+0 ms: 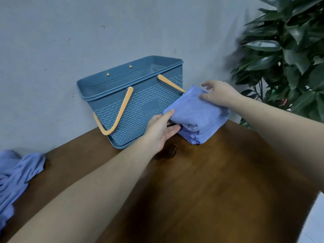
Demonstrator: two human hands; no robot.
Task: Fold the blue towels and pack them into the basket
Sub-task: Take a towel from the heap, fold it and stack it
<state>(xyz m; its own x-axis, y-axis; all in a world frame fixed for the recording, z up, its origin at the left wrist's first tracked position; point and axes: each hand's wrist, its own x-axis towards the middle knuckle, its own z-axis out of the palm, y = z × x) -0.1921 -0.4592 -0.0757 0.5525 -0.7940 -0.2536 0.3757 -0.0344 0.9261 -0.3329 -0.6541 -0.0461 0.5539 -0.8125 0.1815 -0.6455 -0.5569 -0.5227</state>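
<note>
**Stack of folded towels held beside the basket, not yet inside**

I see my left hand (162, 128) at the near-left corner of the folded towel stack (198, 116). Its thumb lies on top of the cloth and the fingers go under the upper towels, so it is pinching the upper part of the stack. My right hand (220, 92) rests on the far-right part, with the fingers spread and mostly straight, pressing down on the top towel and not curled around it. The stack sits on the counter (210, 181), just beside the right end of the blue basket (133, 102), and its far corner touches or covers the end of one orange handle (171, 83). From here I cannot see into the bottom of the basket; the part that I see holds no towel. More blue towels (15, 174), still unfolded, lie in a heap at the left edge of the counter.

I think the risk is in the lift. My left hand seems to hold only the upper layers, so the lower towels may stay behind or slide out, and the folds can open. The right hand only presses, so it gives little support from below. Also, the handle hanging on the near wall can catch the cloth when the stack goes over the rim. The houseplant (287, 50) stands near my right arm, and a wide move may brush its leaves.
</note>
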